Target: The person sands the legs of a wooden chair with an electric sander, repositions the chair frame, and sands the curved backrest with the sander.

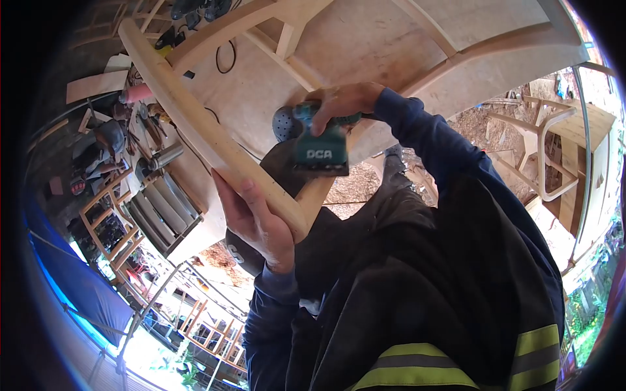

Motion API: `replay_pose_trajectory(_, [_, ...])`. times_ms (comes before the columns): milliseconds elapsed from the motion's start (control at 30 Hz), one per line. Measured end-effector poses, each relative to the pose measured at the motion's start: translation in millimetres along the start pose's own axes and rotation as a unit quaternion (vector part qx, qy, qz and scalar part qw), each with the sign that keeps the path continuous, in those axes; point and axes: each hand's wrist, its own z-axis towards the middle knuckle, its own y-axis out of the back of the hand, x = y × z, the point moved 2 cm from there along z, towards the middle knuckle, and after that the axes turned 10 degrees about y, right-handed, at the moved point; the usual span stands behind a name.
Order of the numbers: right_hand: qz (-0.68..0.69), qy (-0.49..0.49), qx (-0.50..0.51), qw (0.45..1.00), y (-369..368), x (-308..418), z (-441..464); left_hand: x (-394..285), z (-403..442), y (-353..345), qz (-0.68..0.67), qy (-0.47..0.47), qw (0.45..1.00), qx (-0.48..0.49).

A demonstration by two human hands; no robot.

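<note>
My left hand (257,225) is wrapped round the lower end of a pale wooden beam (202,124), part of a curved wooden frame. The thumb lies on the beam's upper face. A dark green power sander (321,148) marked DCA is in my right hand (342,104), whose fingers close over its top. The sander's flat base is at a side piece of the frame (316,194), close to the corner; whether it touches the wood I cannot tell.
The frame rests on a large wooden tabletop (261,78) with a black cable. Tools and a pink roll (135,94) lie left. A wooden chair frame (541,146) stands right, beside a wooden box (587,133). Wood shavings cover the ground.
</note>
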Motion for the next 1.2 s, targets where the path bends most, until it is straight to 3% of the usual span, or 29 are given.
replay_pose_trajectory(100, [-0.035, 0.004, 0.05, 0.998, -8.9, 53.5, -4.3, -1.0, -0.6, -0.4, 0.0, 0.005, 1.0, 0.001])
replay_pose_trajectory(267, [-0.003, -0.062, 0.043, 0.997, 1.6, 0.3, 11.9, 5.8, 0.1, 1.5, -0.004, 0.007, 1.0, -0.006])
replay_pose_trajectory(367, [-0.018, -0.066, 0.031, 0.997, 2.5, 11.2, 12.1, -8.4, -2.0, -2.3, -0.035, 0.025, 0.999, -0.005])
replay_pose_trajectory(500, [-0.007, -0.054, 0.057, 0.997, -13.5, 77.5, 1.8, -5.2, -0.7, -1.3, -0.027, 0.017, 0.999, -0.011])
replay_pose_trajectory(600, [-0.009, -0.059, 0.084, 0.995, -10.3, 48.7, 19.3, -4.5, -0.1, 1.1, -0.008, 0.019, 1.0, -0.005])
replay_pose_trajectory(700, [-0.027, -0.138, 0.046, 0.989, 2.0, 2.2, 34.7, -0.8, -1.4, 0.9, -0.042, 0.062, 0.997, 0.009])
replay_pose_trajectory(800, [-0.092, -0.085, 0.053, 0.991, 14.8, -44.7, 44.5, -3.1, -2.2, 0.7, -0.071, 0.066, 0.995, 0.019])
replay_pose_trajectory(900, [-0.017, -0.078, 0.078, 0.994, -2.8, 34.5, 22.6, -0.3, -2.4, 0.5, -0.069, 0.069, 0.995, 0.019])
replay_pose_trajectory(1000, [-0.022, -0.09, 0.122, 0.988, -9.9, 66.7, 16.7, 0.2, -2.1, 1.1, -0.057, 0.064, 0.996, 0.015])
replay_pose_trajectory(1100, [0.011, -0.1, 0.026, 0.995, -6.2, 26.9, 17.7, -3.2, -1.9, -0.9, -0.046, 0.034, 0.998, -0.005])
replay_pose_trajectory(1200, [0.009, -0.11, -0.028, 0.993, 16.6, -68.8, 24.1, -0.6, -2.7, -3.0, -0.04, 0.02, 0.999, -0.015])
